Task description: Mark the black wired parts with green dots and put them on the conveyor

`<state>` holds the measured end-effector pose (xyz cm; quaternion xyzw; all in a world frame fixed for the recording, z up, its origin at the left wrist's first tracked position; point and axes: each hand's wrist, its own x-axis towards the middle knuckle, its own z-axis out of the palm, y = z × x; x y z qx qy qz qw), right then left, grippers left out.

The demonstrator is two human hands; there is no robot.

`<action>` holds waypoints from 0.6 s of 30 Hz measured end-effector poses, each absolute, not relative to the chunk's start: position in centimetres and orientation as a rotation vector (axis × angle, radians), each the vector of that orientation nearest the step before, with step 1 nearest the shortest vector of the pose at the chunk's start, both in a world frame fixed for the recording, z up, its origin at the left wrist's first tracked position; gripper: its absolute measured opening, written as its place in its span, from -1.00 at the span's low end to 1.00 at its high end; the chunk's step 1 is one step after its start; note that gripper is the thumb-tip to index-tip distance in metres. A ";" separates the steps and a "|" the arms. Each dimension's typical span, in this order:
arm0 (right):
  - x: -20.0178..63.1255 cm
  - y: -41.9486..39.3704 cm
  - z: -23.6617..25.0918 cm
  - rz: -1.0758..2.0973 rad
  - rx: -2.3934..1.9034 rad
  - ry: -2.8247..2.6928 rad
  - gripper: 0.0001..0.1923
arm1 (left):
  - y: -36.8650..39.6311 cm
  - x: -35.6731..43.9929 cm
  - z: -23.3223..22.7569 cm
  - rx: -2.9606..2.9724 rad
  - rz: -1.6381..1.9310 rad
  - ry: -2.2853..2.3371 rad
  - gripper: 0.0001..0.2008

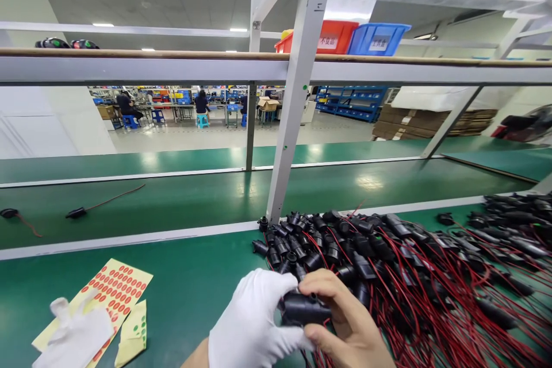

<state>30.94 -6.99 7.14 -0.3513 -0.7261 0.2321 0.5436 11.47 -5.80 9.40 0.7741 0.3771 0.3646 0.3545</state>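
1. The person's left hand [254, 322], in a white glove, and the bare right hand [345, 322] meet at the bottom of the view, both closed around one black connector housing [302, 309]. The gloved fingers grip its left end; the bare thumb and fingers pinch its right side.

2. The housing sits between the two hands, raised just above the green mat [185, 293] and right at the near edge of the pile of wired parts [388, 264]. Whether its red leads are attached is hard to tell, since the hands cover most of it.

3. As a judgement of progress: one piece is in hand, and the large heap of like black housings with red wires lies to the right, reaching into a second heap [513, 224] at the far right. No separate stack of finished pieces can be made out here, so most of the work seems left.

4. To the left lies a yellow sheet of red dot stickers [116, 287], many dots in place, with a smaller torn piece [133, 333] beside it and a spare white glove [73, 336] lying over its corner.

5. Beyond the white strip, two stray wired parts [77, 213] lie on the farther green belt. A slanted grey frame post [293, 109] rises just behind the pile.

6. The tangled red wires crowd close to the right hand and could snag on the held piece.

7. A red bin [338, 36] and a blue bin [377, 39] stand on the upper shelf; seated workers show far off.
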 end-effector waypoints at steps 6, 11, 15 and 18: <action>30.2 -6.9 5.4 0.912 -0.903 -1.562 -0.49 | -6.0 11.7 9.0 1.691 1.042 0.950 -0.67; 31.8 -6.5 5.9 0.709 -1.067 -1.651 -0.70 | 0.1 9.8 10.1 0.866 1.141 0.674 -0.74; 33.3 -6.4 4.5 0.414 -1.250 -1.861 -0.86 | 9.4 5.1 10.9 0.528 1.516 0.750 -0.79; 33.8 -6.3 1.7 0.245 -1.223 -2.130 -0.79 | 14.4 1.4 10.5 0.272 1.695 0.877 -0.72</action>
